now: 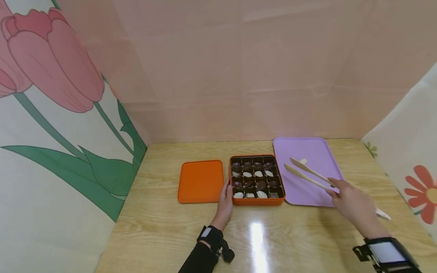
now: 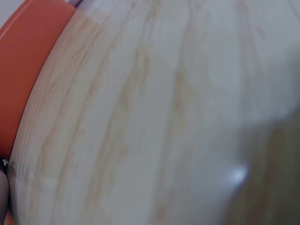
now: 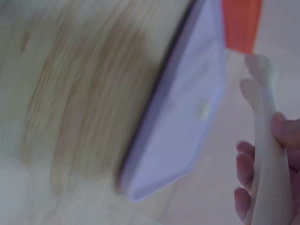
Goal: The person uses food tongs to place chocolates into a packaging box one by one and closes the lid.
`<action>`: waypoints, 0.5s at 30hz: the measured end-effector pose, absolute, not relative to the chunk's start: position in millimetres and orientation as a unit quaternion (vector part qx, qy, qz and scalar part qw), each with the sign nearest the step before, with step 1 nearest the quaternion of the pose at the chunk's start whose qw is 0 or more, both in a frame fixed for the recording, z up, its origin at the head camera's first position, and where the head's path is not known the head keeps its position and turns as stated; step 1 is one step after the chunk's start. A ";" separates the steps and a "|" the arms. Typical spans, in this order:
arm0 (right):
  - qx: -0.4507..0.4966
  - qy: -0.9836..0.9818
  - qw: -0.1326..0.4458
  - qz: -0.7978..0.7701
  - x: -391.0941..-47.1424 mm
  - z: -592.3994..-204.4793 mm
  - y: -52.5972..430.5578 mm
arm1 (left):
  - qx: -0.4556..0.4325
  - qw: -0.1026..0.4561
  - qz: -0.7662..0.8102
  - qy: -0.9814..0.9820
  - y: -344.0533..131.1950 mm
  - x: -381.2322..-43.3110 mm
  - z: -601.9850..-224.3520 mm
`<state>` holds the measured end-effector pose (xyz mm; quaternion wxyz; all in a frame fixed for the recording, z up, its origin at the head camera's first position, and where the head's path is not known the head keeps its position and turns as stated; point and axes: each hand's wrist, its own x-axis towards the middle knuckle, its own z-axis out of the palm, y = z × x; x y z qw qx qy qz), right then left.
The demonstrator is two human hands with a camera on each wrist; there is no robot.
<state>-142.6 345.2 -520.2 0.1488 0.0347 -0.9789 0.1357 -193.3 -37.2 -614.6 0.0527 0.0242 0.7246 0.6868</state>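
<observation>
My right hand (image 1: 355, 203) holds a pair of pale tongs (image 1: 308, 177) over the purple tray (image 1: 314, 146). In the right wrist view, thumb and fingers wrap the tongs (image 3: 271, 178), and their two tips stand apart with nothing between them. On the tray lies a small white piece (image 1: 303, 161). Left of the tray, an orange box (image 1: 257, 202) holds chocolates, dark and white, in a black divided insert. My left hand (image 1: 224, 204) lies along the box's left wall, touching it. The left wrist view catches mostly tabletop, with the orange box wall (image 2: 33, 56) at its edge.
A flat orange lid (image 1: 200, 182) lies on the wooden table (image 1: 150, 212) just left of the box. Behind the table rises a pinkish backdrop (image 1: 205, 76). Flower-printed sheets border the table on the left and right.
</observation>
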 end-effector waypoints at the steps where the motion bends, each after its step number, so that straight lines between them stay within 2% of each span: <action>1: 0.024 -0.979 0.150 0.136 -146.5 -524.1 350.3 | 0.024 0.052 0.685 0.726 -37.4 -193.3 -614.4; 12: -0.039 -0.981 0.110 0.152 -176.4 -544.2 375.6 | 0.026 0.049 0.687 0.725 -36.8 -192.3 -612.3; 15: -0.047 -0.981 0.100 0.157 -181.0 -546.7 377.5 | 0.030 0.049 0.688 0.723 -37.5 -188.2 -598.6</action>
